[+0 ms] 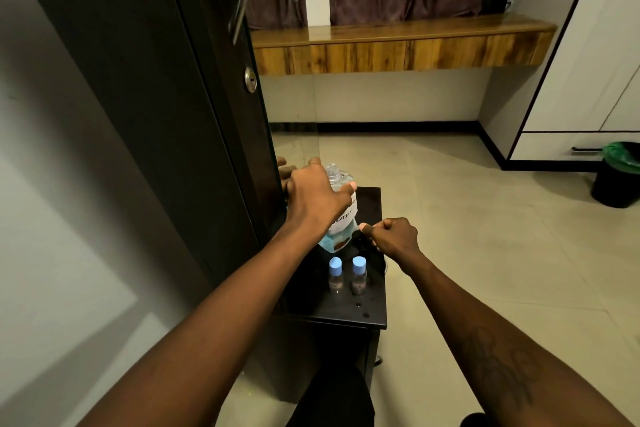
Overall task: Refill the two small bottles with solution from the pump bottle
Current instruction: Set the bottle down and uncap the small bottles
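The pump bottle [341, 236] stands at the back of a small black table [372, 317]. It is clear, holds blue liquid and carries a white handwritten label. Its threaded neck [333, 173] is bare, with no pump on it. My left hand [317, 199] wraps the bottle's shoulder from the left. My right hand [393, 236] is closed in a pinch just right of the bottle's base, over a dark shape that looks like the black pump [362, 243]. Two small clear bottles [335, 276] [358, 274] with light blue caps stand upright side by side in front.
A dark wardrobe door [194, 114] with a metal handle rises directly left of the table. A black bin with a green liner [618, 177] stands at the right by white cabinets. A wooden shelf [398, 45] runs along the far wall. Tiled floor lies around the table.
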`<action>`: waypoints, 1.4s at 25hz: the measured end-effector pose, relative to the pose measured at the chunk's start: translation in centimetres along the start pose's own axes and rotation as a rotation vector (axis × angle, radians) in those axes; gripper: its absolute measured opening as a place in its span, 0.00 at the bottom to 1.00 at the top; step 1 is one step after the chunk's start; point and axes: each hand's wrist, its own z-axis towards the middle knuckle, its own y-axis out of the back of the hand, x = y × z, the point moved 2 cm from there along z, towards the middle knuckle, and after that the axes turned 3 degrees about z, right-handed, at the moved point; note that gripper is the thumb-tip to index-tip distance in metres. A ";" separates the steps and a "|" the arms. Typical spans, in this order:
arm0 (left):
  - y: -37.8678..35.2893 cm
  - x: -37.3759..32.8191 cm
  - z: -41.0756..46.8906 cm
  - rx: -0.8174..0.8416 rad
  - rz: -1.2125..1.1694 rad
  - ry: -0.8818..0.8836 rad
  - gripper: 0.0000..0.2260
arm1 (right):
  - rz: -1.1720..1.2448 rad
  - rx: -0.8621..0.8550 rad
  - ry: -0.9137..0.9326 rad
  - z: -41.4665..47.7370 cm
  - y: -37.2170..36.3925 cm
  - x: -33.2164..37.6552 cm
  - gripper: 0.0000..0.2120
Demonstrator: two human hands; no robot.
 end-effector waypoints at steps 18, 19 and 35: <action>-0.7 7.5 -12.7 0.229 -0.281 0.010 0.21 | -0.660 0.553 0.795 -10.0 0.9 8.4 0.19; -1.0 7.8 -12.9 0.254 -0.282 0.006 0.22 | -0.718 0.550 0.814 -10.1 0.5 8.4 0.19; 4.6 1.1 -12.1 -0.188 -0.498 -0.174 0.15 | -0.383 0.410 0.853 -13.2 9.4 18.7 0.13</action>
